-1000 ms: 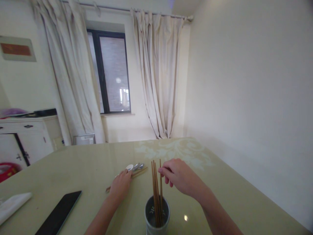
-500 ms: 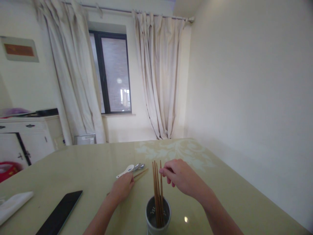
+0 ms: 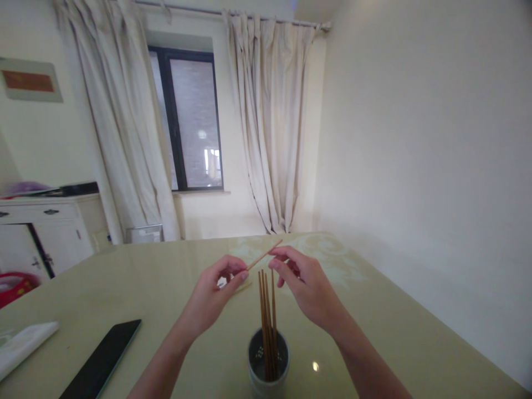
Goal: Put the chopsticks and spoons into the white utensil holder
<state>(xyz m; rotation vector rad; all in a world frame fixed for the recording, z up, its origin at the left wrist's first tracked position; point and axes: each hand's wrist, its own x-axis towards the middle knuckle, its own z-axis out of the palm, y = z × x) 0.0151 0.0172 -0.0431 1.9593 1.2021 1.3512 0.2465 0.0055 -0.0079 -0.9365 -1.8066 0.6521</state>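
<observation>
My left hand (image 3: 218, 285) pinches a wooden chopstick (image 3: 260, 258) between thumb and fingertips, its far end slanting up to the right. Close to that far end is my right hand (image 3: 301, 277), fingers curled and a gap between thumb and forefinger; whether it touches the chopstick is hard to tell. Below the hands a grey cup-shaped holder (image 3: 251, 366) has several brown chopsticks (image 3: 266, 316) upright in it. Another chopstick (image 3: 243, 288) lies on the table, partly behind my left hand. The spoons beyond that hand are mostly hidden.
A black tablet-like slab (image 3: 102, 360) and a white object (image 3: 27, 346) lie on the left of the greenish table (image 3: 166, 299). A wall (image 3: 415, 194) borders the right side. Curtains, a window and a white cabinet (image 3: 62, 233) stand beyond.
My left hand has risen from the table with a chopstick and come toward the right hand. The right hand has moved slightly up, off the standing chopsticks. The holder stays put.
</observation>
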